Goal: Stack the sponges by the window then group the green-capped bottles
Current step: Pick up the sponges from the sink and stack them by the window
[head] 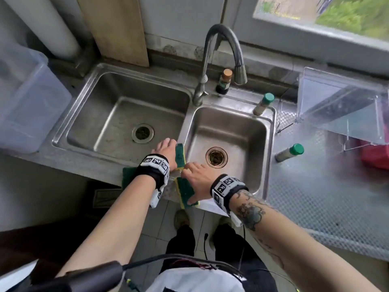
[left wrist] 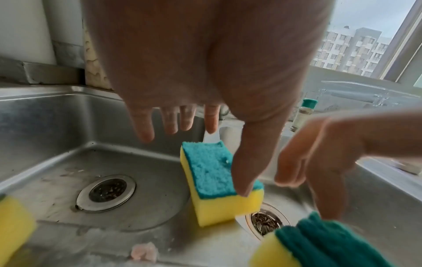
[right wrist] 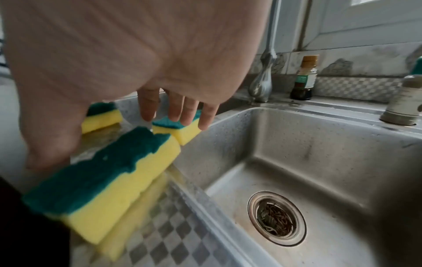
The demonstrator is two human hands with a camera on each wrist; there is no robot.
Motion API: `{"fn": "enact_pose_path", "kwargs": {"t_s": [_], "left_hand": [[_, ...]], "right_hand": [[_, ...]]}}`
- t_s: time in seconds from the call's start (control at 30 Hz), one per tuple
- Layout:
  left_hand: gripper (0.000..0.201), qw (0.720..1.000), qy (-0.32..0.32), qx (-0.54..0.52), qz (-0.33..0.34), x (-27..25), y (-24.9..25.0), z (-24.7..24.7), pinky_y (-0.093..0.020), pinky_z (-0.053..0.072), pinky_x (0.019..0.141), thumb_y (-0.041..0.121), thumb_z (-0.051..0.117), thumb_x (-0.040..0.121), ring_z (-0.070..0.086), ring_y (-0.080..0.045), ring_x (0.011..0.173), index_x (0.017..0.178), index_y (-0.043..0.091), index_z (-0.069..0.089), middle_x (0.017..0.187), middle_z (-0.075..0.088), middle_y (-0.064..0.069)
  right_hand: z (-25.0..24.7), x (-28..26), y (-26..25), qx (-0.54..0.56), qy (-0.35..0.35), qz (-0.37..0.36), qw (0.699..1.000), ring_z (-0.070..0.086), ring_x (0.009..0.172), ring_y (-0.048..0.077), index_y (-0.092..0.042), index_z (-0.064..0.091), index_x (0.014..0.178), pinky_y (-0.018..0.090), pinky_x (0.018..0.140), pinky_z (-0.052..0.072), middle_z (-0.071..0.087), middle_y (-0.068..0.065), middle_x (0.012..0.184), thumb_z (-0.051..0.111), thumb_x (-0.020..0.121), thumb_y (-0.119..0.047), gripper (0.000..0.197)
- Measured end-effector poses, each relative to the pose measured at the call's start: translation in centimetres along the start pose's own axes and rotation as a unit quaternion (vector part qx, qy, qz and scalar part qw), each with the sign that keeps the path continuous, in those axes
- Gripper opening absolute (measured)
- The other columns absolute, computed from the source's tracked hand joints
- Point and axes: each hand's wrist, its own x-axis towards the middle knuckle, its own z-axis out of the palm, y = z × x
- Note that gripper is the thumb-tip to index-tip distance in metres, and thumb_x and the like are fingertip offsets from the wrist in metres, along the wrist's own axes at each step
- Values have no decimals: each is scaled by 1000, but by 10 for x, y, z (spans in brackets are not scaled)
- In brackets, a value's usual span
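Observation:
Three yellow sponges with green scrub tops lie at the front of the double sink (head: 271,131). One sponge (head: 180,154) (left wrist: 212,173) sits on the divider, and my left hand (head: 168,145) (left wrist: 205,153) hovers over it with straight fingers, the thumb touching its top. A second sponge (head: 186,190) (right wrist: 109,180) lies on the front rim under my right hand (head: 194,173) (right wrist: 111,140), whose thumb rests at its edge with fingers spread. The third sponge (head: 127,175) (right wrist: 102,117) is at the left. Two green-capped bottles (head: 264,104) (head: 289,152) stand right of the sink.
A curved faucet (head: 210,60) rises behind the divider, with a brown-capped dark bottle (head: 224,82) beside it. A clear plastic container (head: 341,106) stands at the right under the window (head: 326,15). A translucent bin (head: 27,102) is at the left.

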Motion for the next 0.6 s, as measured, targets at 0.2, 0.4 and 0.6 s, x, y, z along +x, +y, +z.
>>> {"fn": "enact_pose_path", "kwargs": {"t_s": [0.2,0.4,0.6], "left_hand": [[73,998,-53,19,-12,5,3,8,-49,39,101,15,77,58,39,-29,128,117,14,35,132,39,-6],[66,999,-7,41,-9,7,6,16,-47,43,92,12,74,59,43,-32,118,115,11,38,127,40,-10],[61,999,30,45,-5,6,24,4,-46,42,89,19,74,62,45,-33,115,113,11,40,123,42,-12]], "right_hand": [[15,7,1,-39,-40,-26,998,45,110,29,-9,38,129,43,92,46,43,12,130,78,51,-63,102],[22,4,4,-47,-55,-27,997,49,95,28,-9,42,119,39,76,48,50,11,117,78,48,-59,94],[8,-15,25,-29,1,-7,1000,53,90,28,-7,44,118,40,75,49,54,10,109,68,52,-72,95]]}}
